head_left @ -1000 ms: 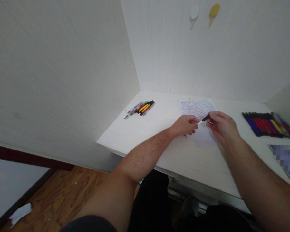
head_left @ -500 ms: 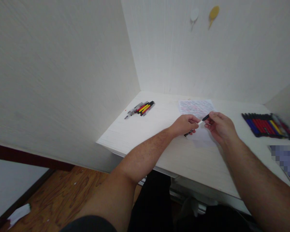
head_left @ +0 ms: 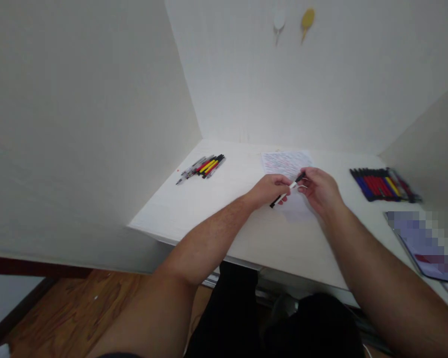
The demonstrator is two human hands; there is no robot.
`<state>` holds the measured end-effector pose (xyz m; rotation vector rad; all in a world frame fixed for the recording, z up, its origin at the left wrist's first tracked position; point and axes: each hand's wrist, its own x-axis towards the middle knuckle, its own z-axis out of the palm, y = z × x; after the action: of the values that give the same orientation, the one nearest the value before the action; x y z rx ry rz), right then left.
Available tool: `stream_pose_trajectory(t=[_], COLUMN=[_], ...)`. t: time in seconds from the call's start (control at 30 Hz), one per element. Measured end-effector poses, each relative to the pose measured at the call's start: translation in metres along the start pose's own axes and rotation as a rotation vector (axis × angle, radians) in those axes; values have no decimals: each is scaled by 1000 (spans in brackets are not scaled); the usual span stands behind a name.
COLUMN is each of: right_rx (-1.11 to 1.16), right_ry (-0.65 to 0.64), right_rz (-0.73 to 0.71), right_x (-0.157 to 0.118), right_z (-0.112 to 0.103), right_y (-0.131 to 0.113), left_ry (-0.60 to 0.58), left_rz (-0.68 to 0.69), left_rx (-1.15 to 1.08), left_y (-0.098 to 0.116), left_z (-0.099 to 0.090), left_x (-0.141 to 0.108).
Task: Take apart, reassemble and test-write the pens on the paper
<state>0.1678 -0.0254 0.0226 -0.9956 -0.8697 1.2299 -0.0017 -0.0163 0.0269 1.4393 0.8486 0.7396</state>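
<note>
Over the lower part of a paper sheet (head_left: pixel 285 161) covered in coloured writing, both hands hold one black-and-white pen (head_left: pixel 293 184). My left hand (head_left: pixel 272 190) is closed round its lower barrel, and the black lower end sticks out below the fingers. At the black upper end, the fingertips of my right hand (head_left: pixel 317 188) pinch the pen. The pen is slanted, its upper end toward the right. Whether the black upper part is a separate cap cannot be made out.
A loose pile of pens (head_left: pixel 205 167) lies on the white desk (head_left: pixel 209 209) at the left. Several markers (head_left: pixel 381 185) lie side by side at the right, with a tablet-like device (head_left: pixel 421 243) in front of them. Two hooks (head_left: pixel 308 19) are on the back wall.
The view has shifted, so the desk and its objects appear further left, and more of the device shows. Both hands keep their hold on the pen, with little change between them.
</note>
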Motion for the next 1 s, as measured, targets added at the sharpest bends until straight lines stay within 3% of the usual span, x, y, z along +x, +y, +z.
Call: stream_pose_trajectory(t=[0.37, 0.57, 0.77, 0.9, 1.0], right_rx=[-20, 106, 129, -41, -197], right_ry=[28, 215, 341, 365, 334], right_rz=[36, -112, -115, -32, -81], right_x=[3, 15, 22, 23, 23], right_z=[1, -13, -23, -23, -21], right_y=[-3, -11, -17, -14, -11], left_ry=[68, 80, 151, 206, 218], left_rz=[-2, 26, 19, -26, -58], left_rx=[140, 173, 247, 377, 455], left_y=[4, 0, 3, 4, 1], left_z=[0, -3, -4, -5, -7], left_x=[1, 4, 4, 4, 5])
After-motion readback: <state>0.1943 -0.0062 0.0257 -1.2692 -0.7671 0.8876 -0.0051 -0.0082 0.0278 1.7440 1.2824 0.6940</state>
